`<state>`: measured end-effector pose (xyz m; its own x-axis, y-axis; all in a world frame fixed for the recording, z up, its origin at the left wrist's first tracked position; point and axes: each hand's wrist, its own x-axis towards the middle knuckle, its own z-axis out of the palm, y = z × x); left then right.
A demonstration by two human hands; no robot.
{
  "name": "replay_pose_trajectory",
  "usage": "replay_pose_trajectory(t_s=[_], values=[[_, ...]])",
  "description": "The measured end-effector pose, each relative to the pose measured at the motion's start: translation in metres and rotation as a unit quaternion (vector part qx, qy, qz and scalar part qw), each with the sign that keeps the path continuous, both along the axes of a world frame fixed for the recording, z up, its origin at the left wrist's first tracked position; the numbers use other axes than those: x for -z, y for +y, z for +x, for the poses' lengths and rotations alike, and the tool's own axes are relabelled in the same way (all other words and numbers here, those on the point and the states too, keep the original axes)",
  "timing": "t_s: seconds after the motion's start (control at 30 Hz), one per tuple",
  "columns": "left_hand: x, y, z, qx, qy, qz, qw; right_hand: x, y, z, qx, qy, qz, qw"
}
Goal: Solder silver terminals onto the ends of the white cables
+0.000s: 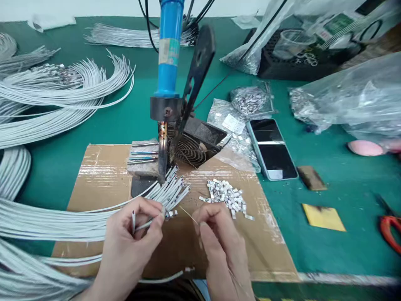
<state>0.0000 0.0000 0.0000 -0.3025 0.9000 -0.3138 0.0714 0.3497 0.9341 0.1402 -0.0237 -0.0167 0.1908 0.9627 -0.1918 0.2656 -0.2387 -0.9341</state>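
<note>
Between thumb and index finger, my left hand (133, 234) pinches a white cable (144, 225); its tip is hidden by the fingers. My right hand (221, 246) is closed on a thin solder wire (188, 214), whose free end points up and left toward the left hand. Above them a blue soldering iron (168, 54) hangs tip down in a black holder. Its dark tip (162, 167) is over a bundle of white cables (171, 190) with stripped ends. Right of that bundle lies a pile of small white-and-metal terminals (226, 195) on the cardboard (103, 167).
A small black fan (194, 146) stands behind the iron. Coiled white cables (62, 104) fill the left side. To the right are a phone (274, 148), a yellow sponge (324, 217), orange-handled scissors (390, 230) and plastic bags (354, 92) of parts.
</note>
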Motion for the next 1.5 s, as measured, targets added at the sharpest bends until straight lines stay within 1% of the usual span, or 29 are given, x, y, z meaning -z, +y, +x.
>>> replay_pose_trajectory(t_s=[0.07,0.13,0.2,0.23,0.33,0.43,0.53,0.73,0.83,1.0,1.27,1.43,1.5], values=[[0.002,0.004,-0.002,0.001,-0.004,0.005,1.0,0.001,0.007,0.0,-0.028,0.027,0.046,0.998],[0.005,0.007,-0.005,0.002,-0.007,0.011,1.0,0.002,0.013,0.0,-0.041,0.048,0.082,0.995],[0.008,0.009,-0.008,0.004,-0.012,0.019,1.0,0.003,0.018,-0.003,-0.038,0.066,0.114,0.99],[0.009,0.009,-0.01,0.003,-0.011,0.021,1.0,0.004,0.02,-0.004,-0.031,0.068,0.12,0.99],[0.012,0.012,-0.014,0.001,-0.008,0.038,0.999,0.004,0.021,-0.009,-0.014,0.065,0.109,0.992],[0.013,0.014,-0.016,0.008,-0.021,0.056,0.998,0.002,0.022,-0.014,-0.011,0.079,0.091,0.993],[0.014,0.018,-0.016,0.002,-0.022,0.066,0.998,0.0,0.024,-0.017,-0.008,0.087,0.09,0.992],[0.005,0.031,-0.012,0.0,0.007,0.076,0.997,0.0,0.03,-0.018,0.003,0.081,0.1,0.992],[0.001,0.035,-0.011,0.002,0.019,0.092,0.996,0.0,0.032,-0.019,0.01,0.084,0.1,0.991],[0.001,0.036,-0.01,-0.003,0.036,0.094,0.995,-0.001,0.034,-0.019,0.027,0.097,0.09,0.991],[0.0,0.036,-0.009,0.007,0.036,0.103,0.994,-0.001,0.034,-0.018,0.03,0.102,0.084,0.991],[0.005,0.035,-0.014,0.052,0.043,0.093,0.993,0.001,0.035,-0.019,0.035,0.095,0.08,0.992],[0.005,0.035,-0.013,0.04,0.025,0.08,0.996,0.001,0.036,-0.02,0.036,0.099,0.082,0.991]])
